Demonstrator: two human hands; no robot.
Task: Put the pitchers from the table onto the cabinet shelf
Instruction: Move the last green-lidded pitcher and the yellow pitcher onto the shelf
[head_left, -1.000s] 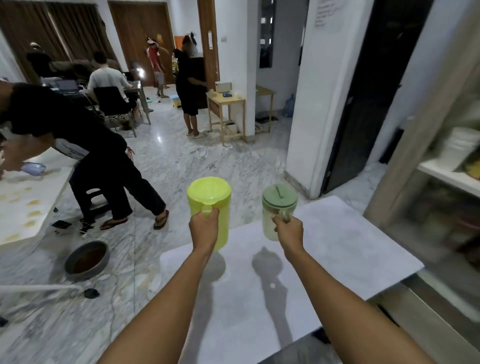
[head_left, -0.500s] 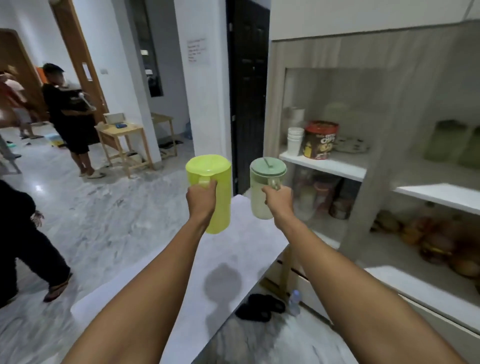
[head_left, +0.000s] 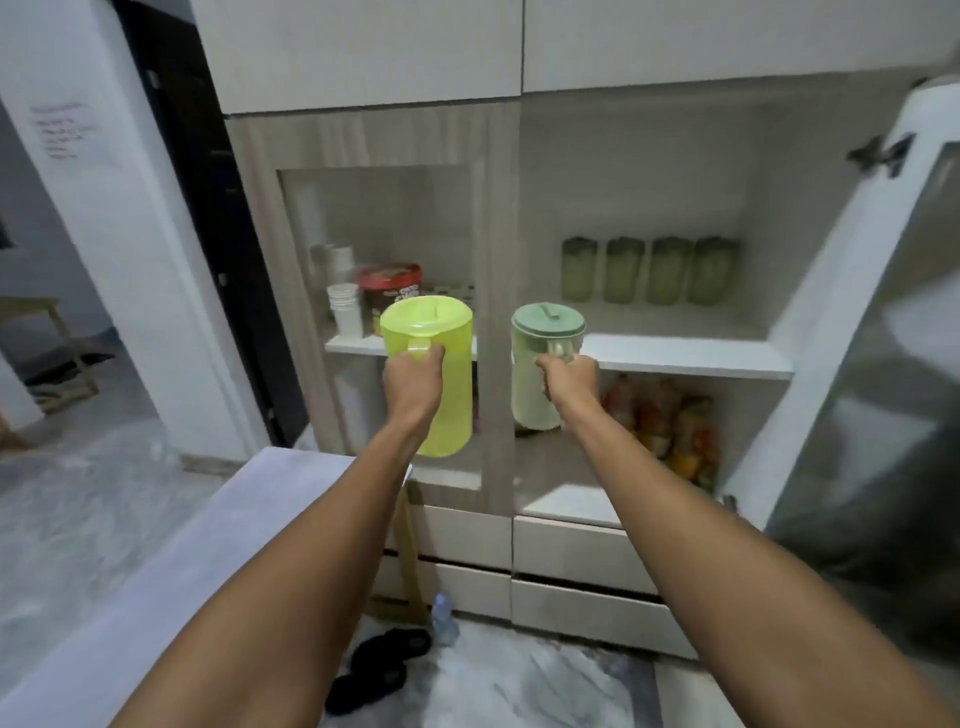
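I hold two pitchers up in front of the cabinet. My left hand (head_left: 413, 376) grips the handle of a bright yellow-green pitcher (head_left: 441, 384) with a matching lid. My right hand (head_left: 569, 382) grips the handle of a smaller pale pitcher with a dull green lid (head_left: 535, 384). Both hang upright in the air, level with the white cabinet shelf (head_left: 691, 348). The pale pitcher is before the open right compartment; the yellow-green one is before the closed glass door (head_left: 384, 249) on the left.
Several green pitchers (head_left: 649, 270) stand in a row at the back of the shelf. The right cabinet door (head_left: 883, 322) is swung open. Behind the glass are white cups (head_left: 345, 309) and a red tin (head_left: 389, 286). The table (head_left: 156, 571) lies lower left; sandals (head_left: 379, 665) on the floor.
My view has swung right from the room to face the cabinet. Both pitchers have been carried off the table and now hang close to the shelf.
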